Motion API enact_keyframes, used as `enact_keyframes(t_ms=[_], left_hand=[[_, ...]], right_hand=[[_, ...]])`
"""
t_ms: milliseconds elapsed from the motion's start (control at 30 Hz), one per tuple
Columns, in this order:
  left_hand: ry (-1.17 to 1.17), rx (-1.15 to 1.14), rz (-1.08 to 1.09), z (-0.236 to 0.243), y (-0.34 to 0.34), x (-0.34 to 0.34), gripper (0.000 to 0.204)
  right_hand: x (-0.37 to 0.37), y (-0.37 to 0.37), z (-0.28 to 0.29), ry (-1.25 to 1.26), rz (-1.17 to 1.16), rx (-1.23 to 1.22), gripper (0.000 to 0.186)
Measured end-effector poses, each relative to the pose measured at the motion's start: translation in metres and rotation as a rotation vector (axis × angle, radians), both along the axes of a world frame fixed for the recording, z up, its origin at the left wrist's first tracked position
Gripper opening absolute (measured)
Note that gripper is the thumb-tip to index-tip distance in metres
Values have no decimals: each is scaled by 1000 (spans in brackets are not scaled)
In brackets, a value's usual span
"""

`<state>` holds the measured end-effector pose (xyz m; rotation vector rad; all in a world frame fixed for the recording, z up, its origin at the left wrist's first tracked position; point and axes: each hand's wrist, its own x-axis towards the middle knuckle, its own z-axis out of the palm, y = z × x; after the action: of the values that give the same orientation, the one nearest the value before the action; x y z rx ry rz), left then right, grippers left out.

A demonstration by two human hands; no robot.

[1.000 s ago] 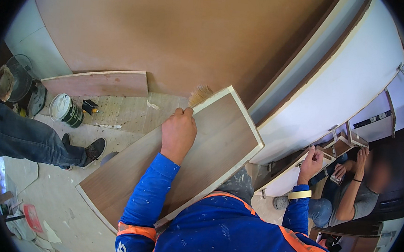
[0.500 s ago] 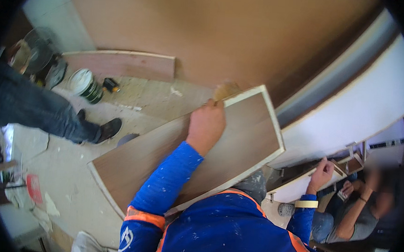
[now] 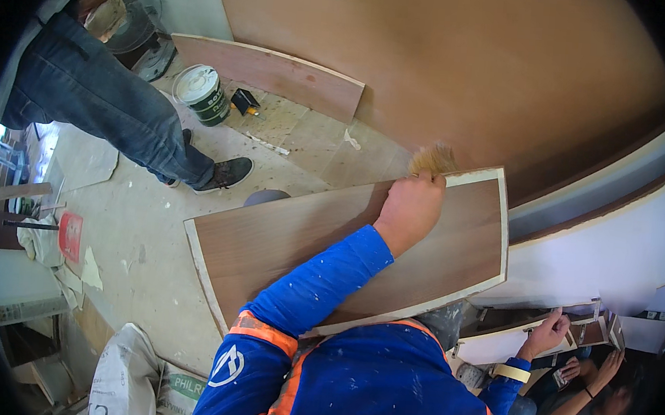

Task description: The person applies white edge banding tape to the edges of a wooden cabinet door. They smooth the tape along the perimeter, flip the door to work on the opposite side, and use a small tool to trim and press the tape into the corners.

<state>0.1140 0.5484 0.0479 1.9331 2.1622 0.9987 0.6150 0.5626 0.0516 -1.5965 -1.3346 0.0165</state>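
A brown wooden panel (image 3: 315,237) with pale edging lies tilted across my lap. My left hand (image 3: 409,209) is closed at its far edge around a paintbrush (image 3: 434,159), whose tan bristles stick out past the fingers; the handle is hidden. My right hand (image 3: 547,334) is out to the right, fingers curled, beside a long white-faced drawer or cabinet part (image 3: 504,345). Whatever lies between those fingers is too small to make out. A pale yellow tape roll (image 3: 511,373) rings my right wrist.
At the right a co-worker (image 3: 588,407) sits, hands by the cabinet parts. Another person in jeans (image 3: 109,99) stands at left. A paint bucket (image 3: 201,94), small black box (image 3: 245,102), leaning board (image 3: 272,72), red dustpan (image 3: 70,237) and white sacks (image 3: 126,378) are around.
The whole view has swung, so the surroundings appear turned clockwise. My left hand keeps its grip on the brush at the panel's far edge. My right hand stays by the white-faced part.
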Motion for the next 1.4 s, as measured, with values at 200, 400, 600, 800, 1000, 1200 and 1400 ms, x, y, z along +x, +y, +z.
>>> enact_keyframes(t_ms=[200, 400, 600, 800, 1000, 1200, 1400], left_hand=[[3, -13, -28, 2, 3, 1, 15], [-2, -3, -30, 0, -4, 2, 18], [40, -30, -44, 2, -10, 1, 17], [160, -126, -93, -12, 19, 16, 19], [77, -15, 96, 6, 2, -14, 18], [57, -33, 45, 10, 1, 7, 18], [55, -12, 57, 8, 0, 1, 18]], right_hand=[[33, 1, -12, -90, -63, 39, 39], [9, 4, -3, -125, -21, 36, 39], [31, -15, -8, -125, -37, -43, 45], [73, -57, -5, -156, -354, -14, 16], [42, 8, 13, 161, -254, 298, 14], [89, -30, 39, 228, -379, 347, 13], [86, -23, 39, 342, -351, 364, 14]])
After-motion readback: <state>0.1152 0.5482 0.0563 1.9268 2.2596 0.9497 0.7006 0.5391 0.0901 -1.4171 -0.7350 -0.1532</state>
